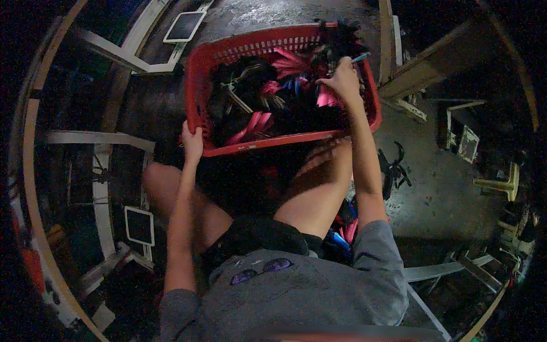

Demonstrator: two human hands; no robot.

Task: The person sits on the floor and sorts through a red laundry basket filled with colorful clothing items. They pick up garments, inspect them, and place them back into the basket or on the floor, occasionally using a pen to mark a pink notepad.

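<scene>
A red plastic basket (254, 146) with slotted walls sits in front of me, just beyond my knees. Black pieces (245, 71) fill it, mixed with bright pink strips (250, 128) and a little blue; the dim light hides what kind they are. My left hand (192, 142) is closed around the basket's rim at its near left corner. Over the basket's right side is my right hand (343, 82), with a slim light-blue object (361, 57) sticking out past its fingers. Its thumb points left above the pink and black pieces. What lies under the palm is hidden.
Pink, blue and black pieces (342, 233) lie beside my right thigh. Black straps (397, 171) rest on the floor at the right. Pale frames (102, 188) stand at the left, a wooden post (433, 60) at the upper right, and a yellowish stand (504, 182) at the far right.
</scene>
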